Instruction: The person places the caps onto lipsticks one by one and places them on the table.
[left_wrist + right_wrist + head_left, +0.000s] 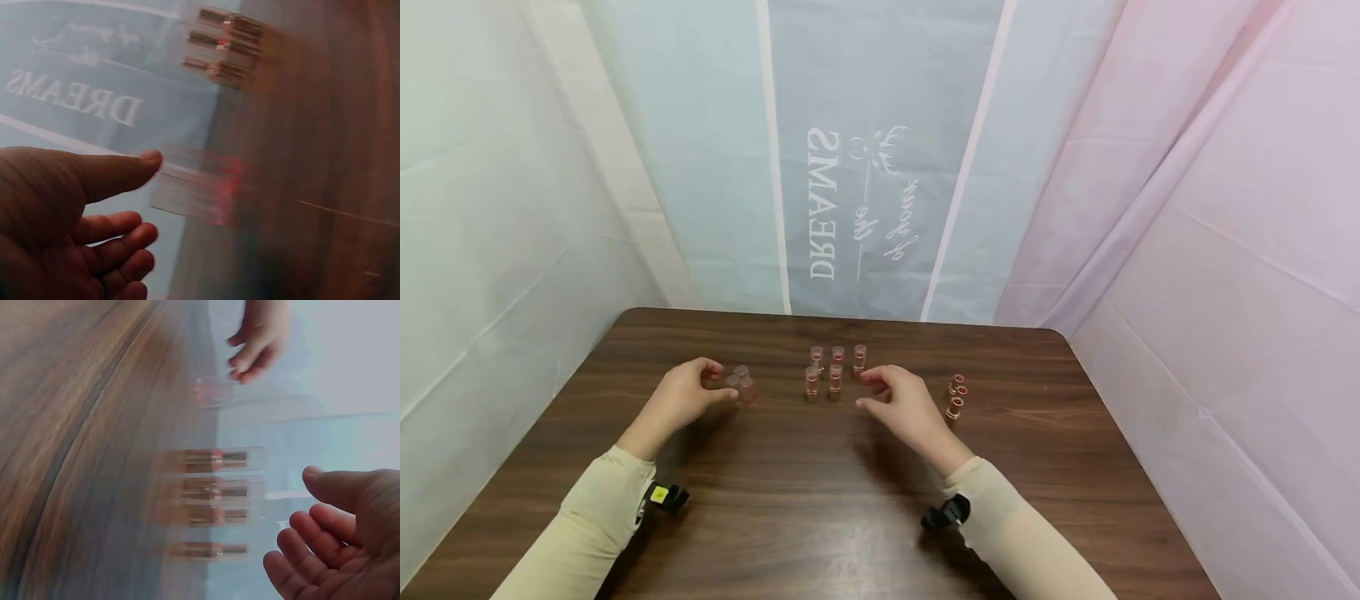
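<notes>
My left hand is at the left, fingers loosely bent and apart, around a cluster of clear cylindrical caps with a pinkish tint at the base. In the left wrist view the thumb ends close to the clear caps; blur hides whether it touches. My right hand hovers just right of several small clear-topped tubes with red bands, its thumb and fingers apart with nothing between them. Those tubes stand beyond the fingertips in the right wrist view.
Three short open tubes with red rims and gold-coloured bodies stand right of my right hand. All this is on a dark wood-grain table. A printed cloth hangs behind the far edge, with pale sheets at the sides.
</notes>
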The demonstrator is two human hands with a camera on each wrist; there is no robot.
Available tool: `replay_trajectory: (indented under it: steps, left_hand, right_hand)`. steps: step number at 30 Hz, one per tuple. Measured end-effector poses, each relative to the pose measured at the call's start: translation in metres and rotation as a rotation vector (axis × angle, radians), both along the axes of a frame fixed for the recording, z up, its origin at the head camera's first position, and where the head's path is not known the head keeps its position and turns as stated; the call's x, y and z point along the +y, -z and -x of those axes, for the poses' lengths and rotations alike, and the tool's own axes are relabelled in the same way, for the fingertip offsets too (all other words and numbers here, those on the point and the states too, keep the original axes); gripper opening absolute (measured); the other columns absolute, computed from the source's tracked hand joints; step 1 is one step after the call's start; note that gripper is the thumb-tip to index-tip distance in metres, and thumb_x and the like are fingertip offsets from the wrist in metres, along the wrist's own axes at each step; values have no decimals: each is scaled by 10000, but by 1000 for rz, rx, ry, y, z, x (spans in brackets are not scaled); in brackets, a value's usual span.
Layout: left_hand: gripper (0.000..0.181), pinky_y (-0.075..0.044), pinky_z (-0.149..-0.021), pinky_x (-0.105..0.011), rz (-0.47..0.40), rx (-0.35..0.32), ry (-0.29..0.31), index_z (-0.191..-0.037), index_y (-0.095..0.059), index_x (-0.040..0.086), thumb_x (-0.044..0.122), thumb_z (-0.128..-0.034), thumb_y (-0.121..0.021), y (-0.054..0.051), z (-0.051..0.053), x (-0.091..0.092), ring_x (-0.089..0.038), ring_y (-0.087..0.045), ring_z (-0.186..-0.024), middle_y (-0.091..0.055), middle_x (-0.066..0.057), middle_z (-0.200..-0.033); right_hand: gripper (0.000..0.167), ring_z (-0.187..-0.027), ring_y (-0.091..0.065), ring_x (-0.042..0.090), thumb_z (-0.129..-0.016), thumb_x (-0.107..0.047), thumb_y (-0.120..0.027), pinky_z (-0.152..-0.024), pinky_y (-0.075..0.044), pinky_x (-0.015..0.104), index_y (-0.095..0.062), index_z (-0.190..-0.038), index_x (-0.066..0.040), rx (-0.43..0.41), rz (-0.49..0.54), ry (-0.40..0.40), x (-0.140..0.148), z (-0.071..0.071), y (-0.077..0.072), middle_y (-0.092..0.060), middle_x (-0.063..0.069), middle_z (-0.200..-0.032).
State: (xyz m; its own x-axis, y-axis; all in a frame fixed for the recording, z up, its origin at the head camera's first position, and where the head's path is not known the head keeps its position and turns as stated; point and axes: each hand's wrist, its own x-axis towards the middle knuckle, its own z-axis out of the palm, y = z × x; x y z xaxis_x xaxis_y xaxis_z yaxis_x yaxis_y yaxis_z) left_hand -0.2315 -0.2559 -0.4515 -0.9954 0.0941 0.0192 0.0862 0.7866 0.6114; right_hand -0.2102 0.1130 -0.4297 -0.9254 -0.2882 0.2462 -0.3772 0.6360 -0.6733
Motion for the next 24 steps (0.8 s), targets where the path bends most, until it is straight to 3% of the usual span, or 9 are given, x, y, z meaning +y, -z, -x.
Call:
replay_trajectory:
  steps: [4, 8, 18, 24]
  left_hand:
    - [592, -509, -913, -553, -9, 33, -18, -1292, -594, -39, 367, -910, -792, 16, -1, 0, -418, -624, -1134, -654, -259, -1259]
    - [542, -505, -889, -537, -5, 60, -56, -1239, -617, -34, 353, -905, -798, 27, 0, 5, -375, -638, -1058, -682, -233, -1185]
    - [394, -518, -832, -503, 2, 101, -70, -1149, -651, 8, 313, -933, -775, 34, 4, 11, -317, -656, -966, -703, -170, -1072]
    - [330, -521, -810, -489, 2, 124, -59, -1122, -666, 17, 279, -944, -762, 38, 5, 11, -290, -653, -924, -706, -147, -1036]
  right_hand:
    - [283, -938, -687, 168, -879, -162, -831, -799, -574, 328, -742, -1148, -164, 64, 21, -12, 18, -15, -8, -724, 33, -1096]
    - [255, -938, -683, 151, -891, -145, -818, -798, -584, 337, -744, -1132, -182, 98, 29, -32, 34, -25, -5, -724, 8, -1091]
    - [270, -902, -685, 143, -848, -127, -854, -773, -587, 344, -748, -1087, -191, 146, -17, -10, 64, -44, 11, -713, -83, -1015]
    - [277, -918, -685, 150, -856, -145, -851, -790, -585, 375, -747, -1110, -178, 125, -26, -9, 71, -51, 18, -728, -12, -1049]
